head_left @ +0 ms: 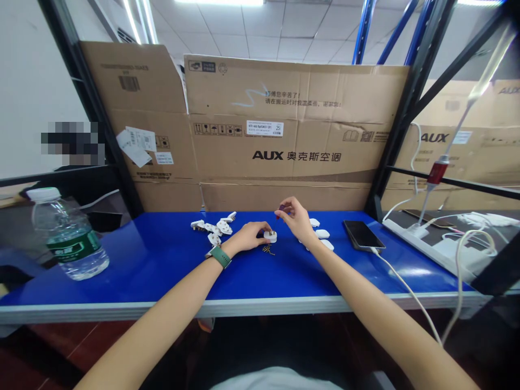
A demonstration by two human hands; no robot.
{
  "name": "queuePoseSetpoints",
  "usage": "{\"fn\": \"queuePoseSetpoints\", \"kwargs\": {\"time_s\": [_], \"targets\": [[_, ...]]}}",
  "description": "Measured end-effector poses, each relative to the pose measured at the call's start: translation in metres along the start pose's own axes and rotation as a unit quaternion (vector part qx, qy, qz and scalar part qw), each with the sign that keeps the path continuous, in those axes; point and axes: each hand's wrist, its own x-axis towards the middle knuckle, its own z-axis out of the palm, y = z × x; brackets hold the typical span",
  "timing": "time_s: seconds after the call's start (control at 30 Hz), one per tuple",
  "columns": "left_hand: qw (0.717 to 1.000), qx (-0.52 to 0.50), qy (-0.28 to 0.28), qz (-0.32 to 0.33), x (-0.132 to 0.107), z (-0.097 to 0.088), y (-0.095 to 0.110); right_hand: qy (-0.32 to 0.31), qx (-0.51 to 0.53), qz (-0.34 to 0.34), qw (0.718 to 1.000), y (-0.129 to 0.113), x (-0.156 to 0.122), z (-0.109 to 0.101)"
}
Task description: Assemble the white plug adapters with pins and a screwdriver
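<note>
My left hand [248, 237], with a green watch band at the wrist, pinches a small white plastic piece [272, 236] that looks like a plug, metal parts standing up from it. Just in front of it lies a small heap of brass-coloured bits [267, 249], too small to make out, perhaps screws. Raised a little above and to the right, my right hand [298, 218] is closed on a small dark red object [279, 212]; its kind cannot be made out. Several white plastic pieces [215, 228] lie in a cluster to the left. Rounded white pieces [323, 234] sit beside my right forearm.
A water bottle [71, 233] stands on the blue table [162, 276] at the left. To the right are a phone [363, 235] on a white cable [400, 279] and a power strip [430, 246]. Cardboard [292, 135] walls the back. A person [75, 162] is beyond the left side.
</note>
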Motion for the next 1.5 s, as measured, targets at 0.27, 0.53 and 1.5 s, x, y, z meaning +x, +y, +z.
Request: {"fn": "queuePoseSetpoints", "kwargs": {"time_s": [0.27,0.53,1.5], "targets": [[1.0,-0.005,-0.002,-0.005,0.0,0.0,0.0,-0.056,-0.072,-0.067,0.994,-0.005,-0.002,-0.003],[1.0,0.001,-0.008,-0.005,-0.002,-0.003,0.005,-0.046,-0.055,-0.049,0.996,0.005,-0.001,-0.003],[1.0,-0.012,-0.001,0.004,-0.002,-0.002,0.006,-0.063,-0.082,-0.061,0.993,-0.005,-0.002,-0.003]]}}
